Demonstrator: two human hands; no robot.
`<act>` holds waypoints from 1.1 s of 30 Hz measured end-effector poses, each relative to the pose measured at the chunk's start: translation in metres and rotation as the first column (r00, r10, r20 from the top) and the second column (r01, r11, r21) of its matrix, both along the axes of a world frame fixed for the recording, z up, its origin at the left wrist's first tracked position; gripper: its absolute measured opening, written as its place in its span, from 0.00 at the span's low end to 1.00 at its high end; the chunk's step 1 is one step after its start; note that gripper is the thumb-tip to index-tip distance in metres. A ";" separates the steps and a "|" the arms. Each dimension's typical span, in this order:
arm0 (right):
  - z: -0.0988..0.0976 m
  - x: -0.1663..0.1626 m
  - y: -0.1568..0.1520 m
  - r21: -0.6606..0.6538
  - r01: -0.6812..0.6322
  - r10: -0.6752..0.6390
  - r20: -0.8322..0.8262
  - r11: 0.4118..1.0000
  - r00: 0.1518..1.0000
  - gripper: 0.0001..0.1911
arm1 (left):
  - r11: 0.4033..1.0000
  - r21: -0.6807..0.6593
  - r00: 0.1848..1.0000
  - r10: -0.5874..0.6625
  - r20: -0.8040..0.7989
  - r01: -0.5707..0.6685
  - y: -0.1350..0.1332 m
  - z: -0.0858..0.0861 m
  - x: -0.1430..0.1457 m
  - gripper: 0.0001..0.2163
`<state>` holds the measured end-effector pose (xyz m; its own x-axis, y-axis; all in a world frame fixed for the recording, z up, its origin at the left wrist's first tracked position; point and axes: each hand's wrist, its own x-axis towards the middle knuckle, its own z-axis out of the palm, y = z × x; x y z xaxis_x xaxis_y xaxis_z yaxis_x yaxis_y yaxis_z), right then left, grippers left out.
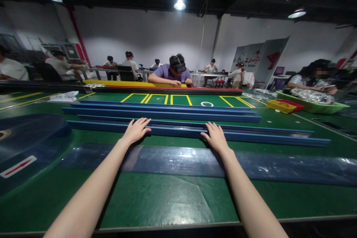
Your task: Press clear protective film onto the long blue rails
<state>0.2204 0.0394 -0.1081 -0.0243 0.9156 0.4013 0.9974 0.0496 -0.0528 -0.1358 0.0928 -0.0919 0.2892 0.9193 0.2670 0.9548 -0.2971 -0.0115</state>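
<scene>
"Green table (167, 200) is filling the foreground, and people (163, 73) are sitting at work around the room. What are you seeing, from the left?"

"A large, rounded bluish object (30, 126) is lying at the left edge, its label (18, 166) showing a red arrow. Next, the left hand (136, 131) is resting on the nearer blue rail (173, 131); its fingers are lying spread over it, not closing round it."

"Where is that rail lying?"

"It's running across the tabletop, between a second blue rail (161, 115) on the far side and a clear flat strip (178, 156) on the near side."

"Going on rightward?"

"The right hand (216, 137) is touching the same rail, well apart from the left, its fingers also lying extended and parted. I can't tell how hard either is pressing. Farther right, a yellow tray (280, 106) is standing near a green basket (315, 108)."

"So which step are we looking at?"

"I'm judging that both hands are placing or steadying the rail, not carrying it."

"And the next move?"

"If it's a lift or shift, it's calling for fingers curling round both edges and hands working together, keeping the long piece from swinging into its neighbour."
</scene>
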 end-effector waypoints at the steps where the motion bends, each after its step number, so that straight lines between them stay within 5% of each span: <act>1: 0.000 0.000 0.001 -0.008 -0.001 0.001 0.007 1.000 1.000 0.28 | 1.000 -0.016 1.000 0.009 0.001 -0.009 0.000 0.001 -0.003 0.22; 12: 0.017 0.011 0.028 -0.062 -0.158 0.164 0.119 0.986 0.979 0.26 | 0.997 -0.074 0.999 0.033 -0.042 -0.036 0.013 0.006 -0.002 0.23; 33: -0.004 0.004 0.062 -0.003 -0.138 0.137 0.118 0.990 0.983 0.28 | 0.998 -0.065 0.998 0.008 0.054 -0.005 0.062 -0.001 -0.017 0.27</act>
